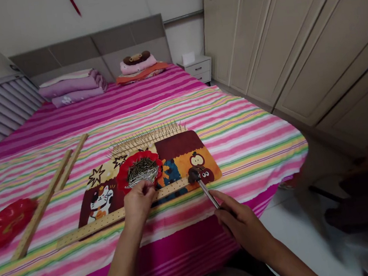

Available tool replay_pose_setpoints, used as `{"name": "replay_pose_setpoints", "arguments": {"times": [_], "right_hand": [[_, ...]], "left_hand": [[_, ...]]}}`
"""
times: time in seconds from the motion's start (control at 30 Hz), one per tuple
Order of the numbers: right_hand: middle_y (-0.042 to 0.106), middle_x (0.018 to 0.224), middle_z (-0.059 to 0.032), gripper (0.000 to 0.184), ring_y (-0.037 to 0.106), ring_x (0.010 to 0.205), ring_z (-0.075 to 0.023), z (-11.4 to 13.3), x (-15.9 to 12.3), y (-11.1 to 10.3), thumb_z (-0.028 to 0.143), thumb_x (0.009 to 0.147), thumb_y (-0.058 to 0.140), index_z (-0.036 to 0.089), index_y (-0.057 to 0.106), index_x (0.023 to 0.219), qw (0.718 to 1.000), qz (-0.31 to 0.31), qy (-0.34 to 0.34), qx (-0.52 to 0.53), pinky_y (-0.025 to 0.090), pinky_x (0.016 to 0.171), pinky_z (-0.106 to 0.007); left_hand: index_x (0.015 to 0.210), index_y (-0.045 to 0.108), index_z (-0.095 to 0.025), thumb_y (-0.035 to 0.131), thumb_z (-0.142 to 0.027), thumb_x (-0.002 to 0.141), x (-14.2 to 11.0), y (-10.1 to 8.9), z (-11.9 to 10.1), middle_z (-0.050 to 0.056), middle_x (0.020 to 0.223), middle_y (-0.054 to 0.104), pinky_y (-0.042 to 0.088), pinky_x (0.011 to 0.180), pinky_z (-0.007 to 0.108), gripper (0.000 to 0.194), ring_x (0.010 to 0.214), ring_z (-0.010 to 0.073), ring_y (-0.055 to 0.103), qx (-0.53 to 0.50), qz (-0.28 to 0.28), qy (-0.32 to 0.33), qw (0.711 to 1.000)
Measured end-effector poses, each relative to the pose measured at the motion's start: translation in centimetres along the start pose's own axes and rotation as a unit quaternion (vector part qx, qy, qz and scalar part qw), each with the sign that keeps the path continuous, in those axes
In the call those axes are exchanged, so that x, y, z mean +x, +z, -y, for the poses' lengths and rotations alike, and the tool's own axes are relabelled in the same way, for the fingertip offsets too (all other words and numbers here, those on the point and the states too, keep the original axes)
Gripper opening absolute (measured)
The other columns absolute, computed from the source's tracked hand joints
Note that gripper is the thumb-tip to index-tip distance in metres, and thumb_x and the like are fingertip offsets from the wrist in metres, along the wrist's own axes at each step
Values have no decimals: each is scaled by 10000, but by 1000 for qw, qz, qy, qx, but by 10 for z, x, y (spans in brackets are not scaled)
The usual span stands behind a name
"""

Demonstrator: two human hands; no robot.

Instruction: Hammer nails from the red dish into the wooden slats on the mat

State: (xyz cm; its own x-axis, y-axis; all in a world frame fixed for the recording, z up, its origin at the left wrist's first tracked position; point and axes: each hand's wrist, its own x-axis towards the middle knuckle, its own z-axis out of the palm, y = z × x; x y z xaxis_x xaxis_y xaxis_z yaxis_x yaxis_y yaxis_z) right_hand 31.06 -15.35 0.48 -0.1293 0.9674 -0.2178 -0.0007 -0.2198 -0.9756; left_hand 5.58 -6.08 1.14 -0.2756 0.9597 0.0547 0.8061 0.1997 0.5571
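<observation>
My right hand (239, 219) is closed around the metal handle of a hammer (208, 192). The hammer's dark head is over the right end of a long wooden strip (94, 227) dotted with small holes. My left hand (140, 202) is above the middle of that strip with thumb and fingers pinched together; what they hold, if anything, is too small to make out. Just beyond it, a red scalloped dish (120, 174) holds a heap of nails (143, 170). Under the dish and strip lies a colourful cartoon mat (178, 148).
Behind the mat lies a wooden strip bristling with upright nails (148, 138). To the left are two plain wooden strips (43, 206) (72, 161) and another red dish (6, 224). Everything rests on a bed with a striped cover (236, 121). Folded bedding (72, 87) sits by the headboard.
</observation>
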Motion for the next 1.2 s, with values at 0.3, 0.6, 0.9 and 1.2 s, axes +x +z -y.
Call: {"name": "replay_pose_setpoints", "arguments": {"times": [0.3,0.6,0.9,1.2], "right_hand": [[424,587,68,451,358,488,-93,-10,1,1,284,867,493,234,499,1314,1000,0,-10,-19,297,461,-221],[441,603,60,437,368,507,-98,-6,1,4,274,863,494,239,515,1298,1000,8,-14,-22,310,461,-218],[443,597,62,442,371,507,-99,-5,1,3,273,869,487,241,502,1310,999,11,-17,-36,310,465,-219],[446,584,72,428,378,480,-89,-4,2,8,256,880,468,229,493,1306,997,29,-36,-59,309,463,-220]], "left_hand": [[730,648,-235,527,-326,654,2,19,2,-46,688,694,424,618,209,169,632,125,605,-51,-23,39,998],[718,637,-238,527,-308,684,3,21,1,-42,704,694,427,609,208,134,623,119,600,-30,-42,88,995],[710,628,-231,507,-256,700,4,29,1,1,743,690,453,686,244,125,708,153,618,-25,-60,141,988],[859,626,-209,568,-344,676,-4,59,10,-21,684,657,482,656,237,235,632,127,608,-192,-44,47,979]]}}
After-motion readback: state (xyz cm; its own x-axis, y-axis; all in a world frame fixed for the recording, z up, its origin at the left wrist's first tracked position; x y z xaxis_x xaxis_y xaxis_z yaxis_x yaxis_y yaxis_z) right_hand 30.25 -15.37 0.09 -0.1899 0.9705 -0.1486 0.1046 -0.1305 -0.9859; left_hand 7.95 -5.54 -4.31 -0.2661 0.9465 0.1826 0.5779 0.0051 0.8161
